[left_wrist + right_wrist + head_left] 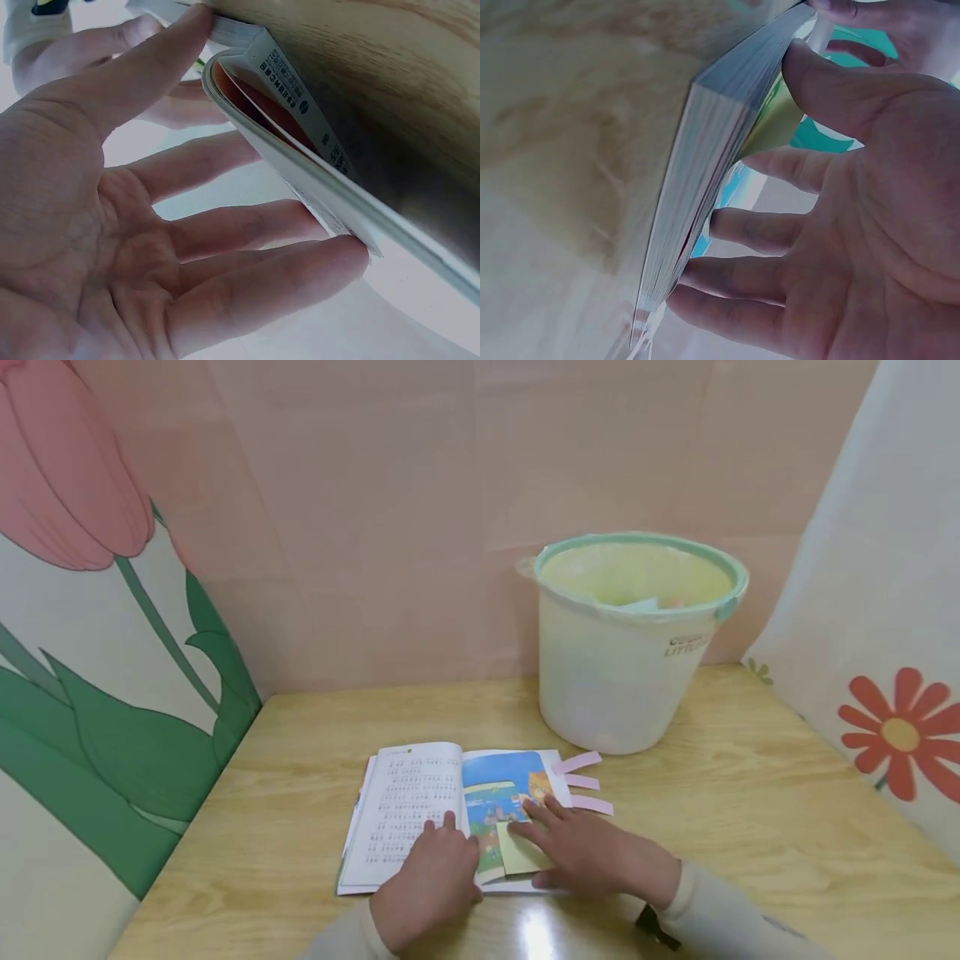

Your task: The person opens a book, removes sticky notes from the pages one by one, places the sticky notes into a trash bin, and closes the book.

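Note:
An open book [416, 793] lies on the wooden table, printed text on its left page and a colourful picture on its right. My left hand [433, 870] rests its fingertips on the lower part of the text page, close to the fold. In the left wrist view, the fingers of that hand [135, 217] reach over the pages beside the spine. With spread fingers, my right hand [588, 850] presses on the picture page. Under its fingertips is a pale yellow sticky note [517, 853]. The right wrist view shows the thick page block [697, 165] with the thumb at its edge.
Several pink paper strips [579, 762] stick out from the book's right edge. Behind, to the right, stands a tall pale bucket [611, 668] with a green rim and paper inside. A pink backdrop [375, 527] closes off the table's far side, with flower-printed panels at both sides.

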A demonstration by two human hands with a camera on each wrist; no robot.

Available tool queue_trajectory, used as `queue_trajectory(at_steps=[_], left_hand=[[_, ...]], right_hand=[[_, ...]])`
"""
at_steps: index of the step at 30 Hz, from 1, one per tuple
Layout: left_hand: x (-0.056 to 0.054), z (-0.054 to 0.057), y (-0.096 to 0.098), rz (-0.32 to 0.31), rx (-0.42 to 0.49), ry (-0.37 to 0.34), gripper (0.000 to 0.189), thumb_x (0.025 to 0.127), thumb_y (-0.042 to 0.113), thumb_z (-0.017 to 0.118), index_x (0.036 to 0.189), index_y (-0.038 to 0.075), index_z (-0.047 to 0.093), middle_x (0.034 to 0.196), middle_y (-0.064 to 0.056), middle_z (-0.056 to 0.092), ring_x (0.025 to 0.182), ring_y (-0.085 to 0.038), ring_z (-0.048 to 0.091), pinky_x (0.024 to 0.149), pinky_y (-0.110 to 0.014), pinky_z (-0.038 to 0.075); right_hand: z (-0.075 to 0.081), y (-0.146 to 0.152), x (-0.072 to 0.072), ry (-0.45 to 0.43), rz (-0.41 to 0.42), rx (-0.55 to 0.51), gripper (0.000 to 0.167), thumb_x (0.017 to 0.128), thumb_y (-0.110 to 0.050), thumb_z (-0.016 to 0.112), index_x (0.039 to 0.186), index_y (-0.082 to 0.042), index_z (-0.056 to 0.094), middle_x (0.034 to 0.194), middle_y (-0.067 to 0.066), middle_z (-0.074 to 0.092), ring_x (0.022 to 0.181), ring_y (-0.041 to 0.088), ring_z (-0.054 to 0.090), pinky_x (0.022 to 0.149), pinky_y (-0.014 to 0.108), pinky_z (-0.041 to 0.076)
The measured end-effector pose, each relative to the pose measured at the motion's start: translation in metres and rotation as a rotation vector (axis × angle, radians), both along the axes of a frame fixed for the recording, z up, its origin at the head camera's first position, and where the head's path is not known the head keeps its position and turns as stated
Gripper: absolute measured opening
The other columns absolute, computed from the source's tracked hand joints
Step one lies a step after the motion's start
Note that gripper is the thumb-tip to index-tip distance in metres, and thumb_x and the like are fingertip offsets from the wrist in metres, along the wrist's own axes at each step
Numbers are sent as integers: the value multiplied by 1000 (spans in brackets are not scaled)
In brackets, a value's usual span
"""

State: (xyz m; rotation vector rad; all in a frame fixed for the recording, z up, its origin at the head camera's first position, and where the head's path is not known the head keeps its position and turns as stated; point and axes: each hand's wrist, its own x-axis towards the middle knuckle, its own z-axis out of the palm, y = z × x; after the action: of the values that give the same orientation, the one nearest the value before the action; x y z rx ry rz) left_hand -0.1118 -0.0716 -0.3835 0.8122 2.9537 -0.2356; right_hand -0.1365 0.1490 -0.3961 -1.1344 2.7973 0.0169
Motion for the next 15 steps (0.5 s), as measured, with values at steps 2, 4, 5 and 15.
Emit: queue_trajectory(at_steps=[2, 4, 5, 15], left_hand=[[0, 0, 1, -9, -25, 22, 55, 76, 52, 81, 111, 9, 75, 107, -11, 76, 121, -31, 63, 100, -48, 52], [0, 0, 2, -22, -54, 45, 57, 77, 53, 79, 116, 11, 74, 109, -10, 76, 123, -31, 63, 100, -47, 53], [0, 0, 2, -27, -67, 54, 58, 78, 53, 78, 117, 12, 73, 110, -10, 76, 124, -31, 62, 100, -47, 53], [1, 3, 4, -19, -128, 18, 57, 81, 54, 75, 123, 15, 71, 116, -10, 74, 128, -30, 60, 101, -47, 52]], right_hand=[[1, -1, -1, 54, 10, -18, 58, 92, -47, 65, 140, -17, 52, 144, 17, 55, 130, 41, 55, 99, 50, 51], [3, -3, -2, 133, 36, -60, 47, 91, -42, 68, 130, -18, 59, 122, 9, 70, 112, 30, 68, 91, 44, 55], [4, -5, -3, 170, 52, -88, 40, 91, -39, 70, 125, -19, 63, 111, 4, 73, 101, 24, 71, 85, 40, 56], [8, -16, 1, 401, 98, -254, 5, 84, -18, 76, 87, -22, 73, 73, -10, 69, 64, 9, 65, 57, 27, 51]])
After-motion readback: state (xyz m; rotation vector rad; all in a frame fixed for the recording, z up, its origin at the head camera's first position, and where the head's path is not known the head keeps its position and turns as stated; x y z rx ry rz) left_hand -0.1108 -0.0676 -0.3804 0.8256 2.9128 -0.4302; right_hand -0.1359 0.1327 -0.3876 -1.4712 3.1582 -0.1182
